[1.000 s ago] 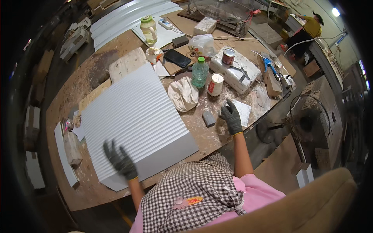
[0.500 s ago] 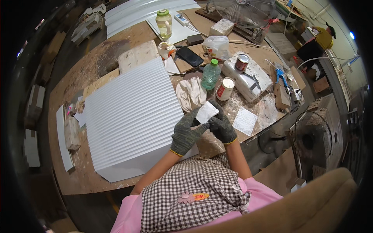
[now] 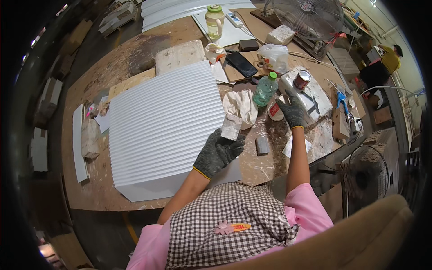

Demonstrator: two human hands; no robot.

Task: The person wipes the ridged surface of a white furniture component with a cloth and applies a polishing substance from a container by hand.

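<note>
A small pale, whitish square piece (image 3: 231,127) is in my left hand (image 3: 216,155), held by the fingers near the right edge of a white ribbed panel (image 3: 166,130). My gloved right hand (image 3: 293,111) reaches out with fingers apart beside a white can with a red label (image 3: 275,111). Its thumb side overlaps the can's rim; whether it touches is unclear. Below the can, a grey block (image 3: 262,146) lies on the stained table. A crumpled cream cloth (image 3: 240,107) and a green plastic bottle (image 3: 265,91) stand close by.
A white wrapped slab (image 3: 320,105) carries a dark red tin (image 3: 302,79). Behind are a black phone (image 3: 241,64), a plastic bag (image 3: 274,57) and a lidded jug (image 3: 214,22). A blue-handled tool (image 3: 343,103) lies right. Fans (image 3: 308,20) and a co-worker (image 3: 387,60) are farther off.
My hands have parted. The pale piece stays in my left hand, while my right hand has moved away to the can. The grey block now shows on the table. The view has shifted.
</note>
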